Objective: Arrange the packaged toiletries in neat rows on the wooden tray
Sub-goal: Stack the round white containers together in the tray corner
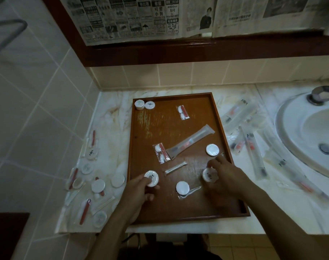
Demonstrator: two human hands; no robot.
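Observation:
The wooden tray (146,128) lies on the marble counter. My left hand (139,192) pinches a round white packaged soap (152,178) near the tray's front left. My right hand (225,177) grips another round soap (209,175) at the front right. Two round soaps (144,104) sit side by side in the tray's back left corner. Loose on the tray lie a toothbrush pack (191,141), two small red-and-white packets (161,153) (182,112), a cotton bud pack (175,168) and two more round soaps (212,150) (182,187).
Several round soaps and red-striped packets (90,177) are scattered on the counter left of the tray. Several toothbrush packs (253,147) lie to its right, beside the white sink (310,132). A newspaper-covered mirror hangs behind.

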